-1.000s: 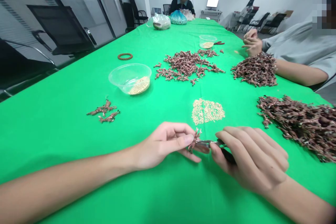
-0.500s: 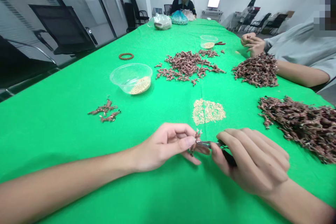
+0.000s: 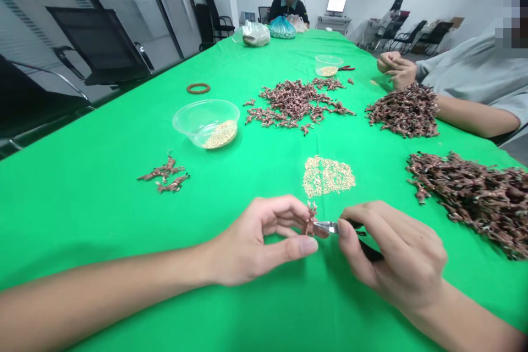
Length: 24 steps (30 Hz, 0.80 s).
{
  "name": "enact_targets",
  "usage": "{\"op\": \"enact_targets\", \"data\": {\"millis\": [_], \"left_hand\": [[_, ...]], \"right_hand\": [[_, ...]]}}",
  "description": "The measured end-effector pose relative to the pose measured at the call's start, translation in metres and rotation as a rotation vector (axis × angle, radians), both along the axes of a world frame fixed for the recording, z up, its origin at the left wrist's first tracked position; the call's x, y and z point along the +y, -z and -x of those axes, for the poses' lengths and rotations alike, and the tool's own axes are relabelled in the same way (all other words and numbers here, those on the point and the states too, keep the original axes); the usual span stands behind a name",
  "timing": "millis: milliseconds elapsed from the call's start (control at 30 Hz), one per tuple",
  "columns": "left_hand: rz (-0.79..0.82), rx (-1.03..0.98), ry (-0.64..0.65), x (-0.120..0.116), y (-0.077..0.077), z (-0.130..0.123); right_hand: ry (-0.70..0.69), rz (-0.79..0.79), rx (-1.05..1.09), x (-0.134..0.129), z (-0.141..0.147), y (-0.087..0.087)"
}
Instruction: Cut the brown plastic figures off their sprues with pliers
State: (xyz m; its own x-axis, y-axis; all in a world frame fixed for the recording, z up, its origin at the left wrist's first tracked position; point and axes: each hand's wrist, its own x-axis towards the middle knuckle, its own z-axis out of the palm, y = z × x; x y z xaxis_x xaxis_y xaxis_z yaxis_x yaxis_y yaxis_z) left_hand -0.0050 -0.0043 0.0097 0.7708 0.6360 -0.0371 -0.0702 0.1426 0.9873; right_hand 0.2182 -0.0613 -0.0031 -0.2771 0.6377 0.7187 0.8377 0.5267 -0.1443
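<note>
The left hand (image 3: 256, 242) pinches a rough, branching copper sprig (image 3: 310, 219) upright in its fingertips, the thumb now lower than a moment before. The right hand (image 3: 396, 253) grips black-handled snips (image 3: 328, 227), their smooth steel nose touching the sprig, just below a patch of pale grains (image 3: 328, 176) on the green cloth (image 3: 124, 220).

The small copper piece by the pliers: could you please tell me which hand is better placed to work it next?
Probably the right hand: it holds the pliers, their tips at the copper piece, while the left hand only pinches that piece.
</note>
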Motion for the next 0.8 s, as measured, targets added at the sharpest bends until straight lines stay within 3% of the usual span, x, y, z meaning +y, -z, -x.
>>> {"op": "enact_targets", "data": {"millis": [233,600,800], "left_hand": [[-0.091,0.016,-0.056,0.0004,0.0026,-0.0027],[-0.198,0.025,-0.035,-0.0012,0.0019,-0.0011],[-0.214,-0.015,-0.127,-0.0017,0.006,-0.0029]], "right_hand": [[-0.028,-0.001,0.022,0.0005,0.0028,-0.0016],[-0.059,-0.025,0.068,-0.0006,0.0012,0.0008],[0.001,0.046,0.162,0.0031,-0.001,-0.0033]]}}
